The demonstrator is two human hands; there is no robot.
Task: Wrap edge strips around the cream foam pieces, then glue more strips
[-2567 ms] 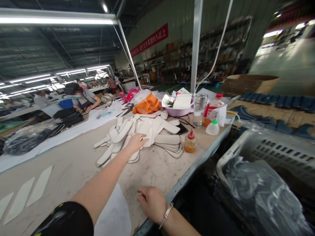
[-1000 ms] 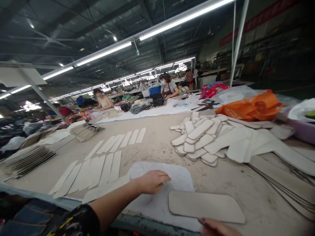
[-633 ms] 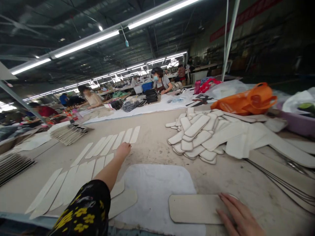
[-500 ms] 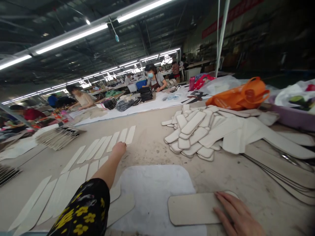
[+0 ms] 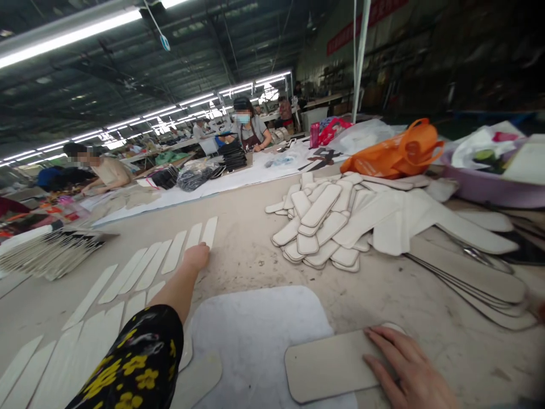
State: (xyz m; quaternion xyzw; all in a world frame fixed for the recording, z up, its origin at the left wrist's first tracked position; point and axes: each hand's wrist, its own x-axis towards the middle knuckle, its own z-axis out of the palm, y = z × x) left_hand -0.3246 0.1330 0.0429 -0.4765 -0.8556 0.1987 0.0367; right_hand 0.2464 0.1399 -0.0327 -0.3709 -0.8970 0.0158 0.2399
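My left hand (image 5: 197, 257), at the end of a bare forearm and a black sleeve with yellow flowers, reaches to the near ends of a row of narrow off-white strips (image 5: 174, 250). Its fingers are curled and mostly hidden, so what they hold does not show. Under my right hand (image 5: 411, 366) lies the right end of a beige rounded panel (image 5: 327, 366), with the fingers over its top face. A pale rounded end of another piece shows just behind those fingers. The panel partly covers a white rounded sheet (image 5: 259, 329) on the table.
A heap of padded off-white strips (image 5: 321, 207) lies beyond the sheet, with long dark-edged panels (image 5: 477, 272) to its right. Behind are an orange bag (image 5: 395, 153) and a purple tub (image 5: 481, 182). Stacked pieces (image 5: 51, 253) stand at left. Co-workers sit farther back.
The view has swung to the right, shifting the scene left. My left hand stays by the far row of strips. The beige panel under my right hand has tilted slightly.
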